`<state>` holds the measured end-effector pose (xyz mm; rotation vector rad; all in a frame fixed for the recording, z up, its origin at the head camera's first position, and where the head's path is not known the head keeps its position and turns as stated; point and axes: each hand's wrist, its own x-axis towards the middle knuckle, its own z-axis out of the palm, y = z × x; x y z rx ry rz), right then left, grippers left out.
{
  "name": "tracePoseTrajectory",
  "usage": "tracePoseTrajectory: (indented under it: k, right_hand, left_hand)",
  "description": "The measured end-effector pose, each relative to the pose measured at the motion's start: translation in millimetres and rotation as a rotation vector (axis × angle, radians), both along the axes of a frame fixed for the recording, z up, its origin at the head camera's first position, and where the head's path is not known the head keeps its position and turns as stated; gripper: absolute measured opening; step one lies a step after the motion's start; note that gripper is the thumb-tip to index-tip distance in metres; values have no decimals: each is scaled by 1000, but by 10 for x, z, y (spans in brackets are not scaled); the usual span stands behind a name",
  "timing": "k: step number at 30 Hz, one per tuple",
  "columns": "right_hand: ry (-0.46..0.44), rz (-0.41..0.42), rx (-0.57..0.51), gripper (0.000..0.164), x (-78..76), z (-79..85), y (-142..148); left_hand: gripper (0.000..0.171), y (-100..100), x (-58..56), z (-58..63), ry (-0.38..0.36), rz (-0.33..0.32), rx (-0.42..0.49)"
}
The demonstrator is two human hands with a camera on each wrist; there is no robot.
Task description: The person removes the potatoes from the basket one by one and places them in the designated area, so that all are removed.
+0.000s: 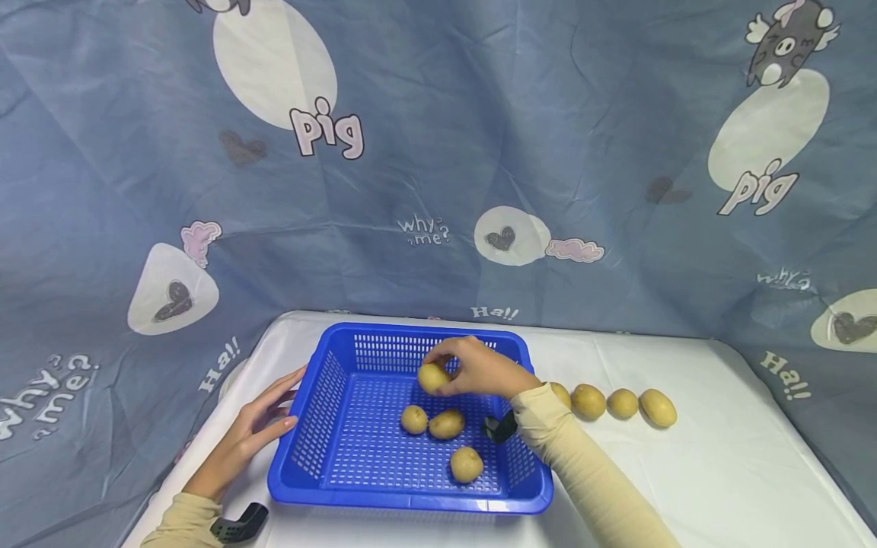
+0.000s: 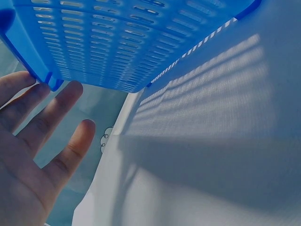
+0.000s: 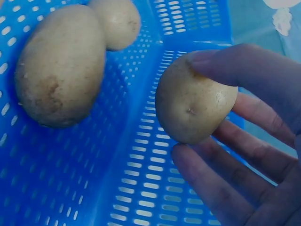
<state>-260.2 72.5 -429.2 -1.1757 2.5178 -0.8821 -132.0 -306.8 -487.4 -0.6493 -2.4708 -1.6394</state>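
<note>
- A blue, rectangular, perforated plastic basket (image 1: 366, 418) stands on a white cloth-covered table (image 1: 740, 457).
- The right hand (image 1: 473, 367) reaches over the basket's right side, grasping a smooth, pale yellow, rounded potato (image 1: 432, 378) between thumb and fingers; this potato is within the basket's walls, toward the far wall.
- The left hand (image 1: 250, 430) is at the basket's left rim, its fingers spread and fairly straight, touching the edge without gripping anything.
- Three more potatoes lie on the basket's floor: a small round yellow potato (image 1: 414, 419) near its middle, a browner oval potato (image 1: 447, 424) just beside that one, and a round tan potato (image 1: 467, 464) nearer its front wall.
- Outside the basket's right wall, four yellow-brown potatoes (image 1: 588, 402) form a row on the table, the nearest partly hidden by a beige fabric sleeve (image 1: 589, 472) on the right arm.
- Behind the basket hangs a blue-grey fabric backdrop (image 1: 411, 152) printed with hearts, pale ovals and white lettering.
</note>
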Motion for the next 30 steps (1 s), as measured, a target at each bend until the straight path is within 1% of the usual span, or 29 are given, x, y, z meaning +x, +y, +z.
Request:
tracePoseTrajectory:
  k: [4, 13, 23, 30]
  right_hand:
    - [-50, -19, -59, 42, 1, 21, 20]
    - [-101, -38, -204, 43, 21, 80, 85]
    - [-108, -81, -300, 47, 52, 100, 187]
    - [-80, -104, -351, 50, 124, 151, 272]
  left_hand:
    - [64, -2, 6, 2, -7, 7, -2]
    - [64, 10, 7, -10, -2, 16, -5]
    - [64, 6, 3, -5, 0, 14, -8]
    - [64, -11, -20, -22, 2, 9, -4]
